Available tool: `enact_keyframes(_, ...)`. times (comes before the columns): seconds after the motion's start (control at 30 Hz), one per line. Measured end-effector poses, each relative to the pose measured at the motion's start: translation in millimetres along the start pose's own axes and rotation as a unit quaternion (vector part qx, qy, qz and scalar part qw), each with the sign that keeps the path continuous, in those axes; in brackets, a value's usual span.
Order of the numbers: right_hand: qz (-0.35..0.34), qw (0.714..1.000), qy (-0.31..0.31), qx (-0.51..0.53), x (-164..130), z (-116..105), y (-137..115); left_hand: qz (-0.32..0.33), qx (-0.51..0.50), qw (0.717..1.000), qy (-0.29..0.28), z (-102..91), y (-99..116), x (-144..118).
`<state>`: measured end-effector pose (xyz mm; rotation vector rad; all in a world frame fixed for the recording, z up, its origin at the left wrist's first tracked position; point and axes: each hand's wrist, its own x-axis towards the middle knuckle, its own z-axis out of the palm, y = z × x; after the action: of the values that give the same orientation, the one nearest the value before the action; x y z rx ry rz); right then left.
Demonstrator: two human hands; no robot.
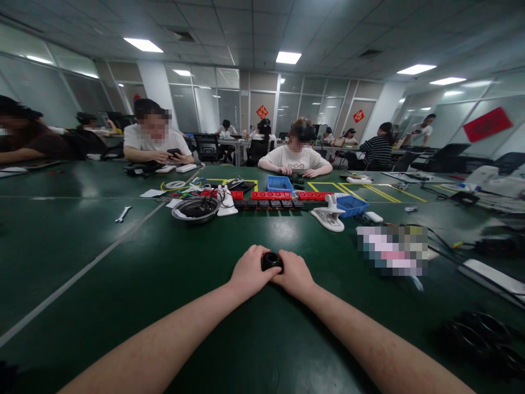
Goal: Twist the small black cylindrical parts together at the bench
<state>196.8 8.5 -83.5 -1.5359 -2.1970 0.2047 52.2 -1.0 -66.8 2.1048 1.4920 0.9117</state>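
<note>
Counter (184,273) was dark green, glossy, with ceiling-light glare and a pale seam (98,258) running diagonally on the left. Yellow tape (382,193) marked out areas on the far half.

Black ring-shaped part (271,261) sat mid-counter, opening facing up, between both hands. Left hand (252,269) had its fingers closed on the left side, right hand (294,273) closed on the right side; thumbs came together at the near side. Couldn't tell if the part touched the counter.

Beyond the hands: red socket strips (270,195) in a row, metal bowl (192,219) with dark contents, white clamp stand (329,216), blue bin (356,212) just beside that. Wrench (123,214) lay alone on the left. More black rings (467,336) clustered at near right, blurred.

Room: open office, tiled ceiling, square light panels (289,57), glass partitions (205,93). Person in a white printed top (295,158) sat across the counter; another in white (156,139), further left, held a dark device. More people at desks behind.

Writing: red diamond signs on the doors (261,112) (359,116) carried gold-looking characters, too small to read for sure. Red banner (488,124) on the right-hand glass was illegible, as was any brand marking on the strips.
</note>
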Motion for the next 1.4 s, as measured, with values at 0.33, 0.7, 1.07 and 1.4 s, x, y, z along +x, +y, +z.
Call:
enact_keyframes(0.33, -0.142, 0.946, -0.154, 0.246, 6, -16, 23, 0.079, -0.078, 0.984, -0.141, -15.9, -10, 7)
enact_keyframes(0.7, -0.165, 0.935, -0.19, 0.249, 12, -18, 30, 0.101, -0.097, 0.974, -0.178, -17.1, -16, 12)
enact_keyframes(1.07, -0.161, 0.937, -0.193, 0.244, 11, -22, 26, 0.102, -0.078, 0.977, -0.172, -17.7, -13, 10)
enact_keyframes(1.4, -0.156, 0.941, -0.186, 0.236, 10, -21, 26, 0.094, -0.083, 0.979, -0.161, -15.2, -14, 9)
